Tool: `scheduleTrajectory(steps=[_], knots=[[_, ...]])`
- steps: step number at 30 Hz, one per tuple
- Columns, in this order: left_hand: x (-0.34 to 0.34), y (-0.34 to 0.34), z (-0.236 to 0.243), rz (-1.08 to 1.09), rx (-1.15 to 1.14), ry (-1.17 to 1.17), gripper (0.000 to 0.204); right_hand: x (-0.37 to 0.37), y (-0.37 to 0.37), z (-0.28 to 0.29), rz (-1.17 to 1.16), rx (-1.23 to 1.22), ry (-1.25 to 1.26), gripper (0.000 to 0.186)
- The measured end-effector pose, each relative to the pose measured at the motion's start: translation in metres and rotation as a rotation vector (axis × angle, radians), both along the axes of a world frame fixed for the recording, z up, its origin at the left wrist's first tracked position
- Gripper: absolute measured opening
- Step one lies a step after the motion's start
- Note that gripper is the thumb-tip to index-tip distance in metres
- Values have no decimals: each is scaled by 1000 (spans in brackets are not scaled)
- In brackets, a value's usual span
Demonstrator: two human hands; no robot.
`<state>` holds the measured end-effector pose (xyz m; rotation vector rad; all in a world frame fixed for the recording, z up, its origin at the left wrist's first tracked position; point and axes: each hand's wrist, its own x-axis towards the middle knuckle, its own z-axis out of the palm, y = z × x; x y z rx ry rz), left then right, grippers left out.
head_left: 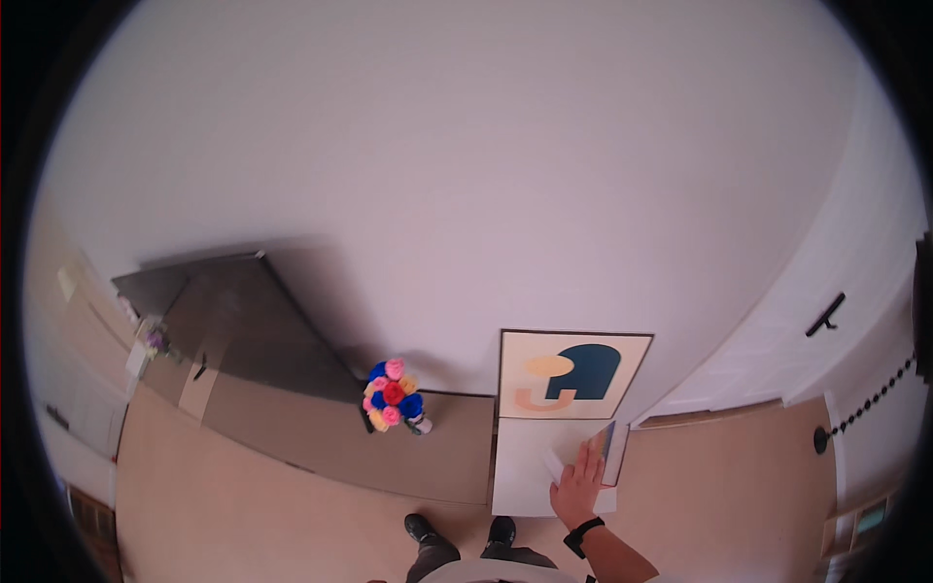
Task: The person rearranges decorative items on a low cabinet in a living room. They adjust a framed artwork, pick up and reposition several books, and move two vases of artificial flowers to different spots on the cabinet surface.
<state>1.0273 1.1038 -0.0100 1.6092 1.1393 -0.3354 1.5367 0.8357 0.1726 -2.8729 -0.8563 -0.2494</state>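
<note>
My right hand (580, 478), with a black band on its wrist, reaches over a low white cabinet (520, 491). Its fingers are stretched out and lie flat, pointing away from me. Beside the fingertips is a flat thing with a coloured face and pale edge (613, 455), like a book or small frame, partly covered by the hand. A whitish strip (554, 464) shows by the thumb; its kind is unclear. Just behind stands a framed abstract picture (547, 394) with a dark teal arch, against the wall. My left hand is out of view.
A television (253, 325) stands left on a long grey-brown cabinet (457, 457). A bunch of red, blue, pink and yellow flowers (394, 394) stands on that cabinet. A white door (777, 330) is at right, with a black beaded chain (870, 403) beyond. My shoes (501, 530) are below.
</note>
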Motion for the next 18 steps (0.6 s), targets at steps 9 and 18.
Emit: scheduleTrajectory(steps=[9, 18], knots=[[105, 9, 121, -118, 357, -169, 48, -44, 14, 67, 28, 810, 1021, 44], [128, -16, 299, 268, -541, -897, 65, -142, 19, 83, -16, 1139, 1422, 39]])
